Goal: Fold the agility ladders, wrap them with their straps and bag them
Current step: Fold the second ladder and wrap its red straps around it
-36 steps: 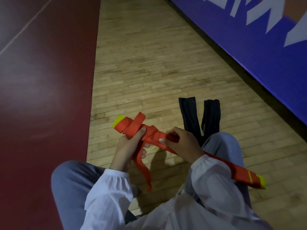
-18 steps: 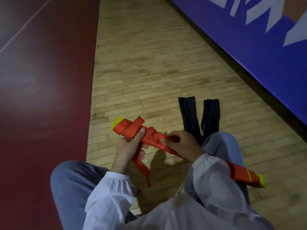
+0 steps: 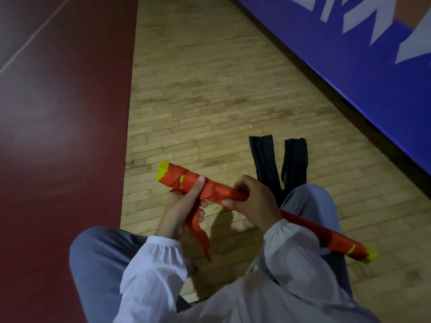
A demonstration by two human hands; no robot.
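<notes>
My left hand (image 3: 180,212) grips the folded orange agility ladder bundle with yellow ends (image 3: 184,179), thumb on top. My right hand (image 3: 255,202) curls round its middle. The bundle is held above the wooden floor (image 3: 198,89) and crosses my right knee. The loose orange strap tail (image 3: 198,236) hangs below it. Two black fabric bags (image 3: 263,159) lie on the floor just beyond my right knee.

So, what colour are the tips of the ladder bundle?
Bright yellow tips on the orange-red ladder bundle; head view.

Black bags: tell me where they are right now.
In the head view, the black bags lie on the wooden floor right of centre, just beyond the right knee and the right hand gripping the ladder, short of the blue wall.
</notes>
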